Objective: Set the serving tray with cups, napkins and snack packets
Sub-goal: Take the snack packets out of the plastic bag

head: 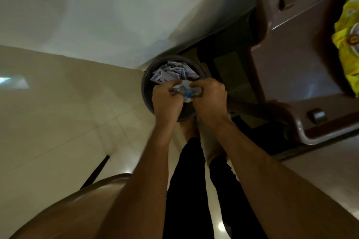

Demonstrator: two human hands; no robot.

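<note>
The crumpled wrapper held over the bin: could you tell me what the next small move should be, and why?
Probably let go, so it drops in. Both the left hand and right hand pinch the crumpled white and blue wrapper directly above the open round bin, which already holds similar scraps. The brown tray with its yellow snack packet waits on the counter.

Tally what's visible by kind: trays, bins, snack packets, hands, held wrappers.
Brown serving tray: 1
Round dark bin, paper scraps inside: 1
Yellow snack packet on the tray: 1
Hands, left hand and right hand: 2
Crumpled blue-white wrapper, held by both hands over the bin: 1
Total: 6
</note>
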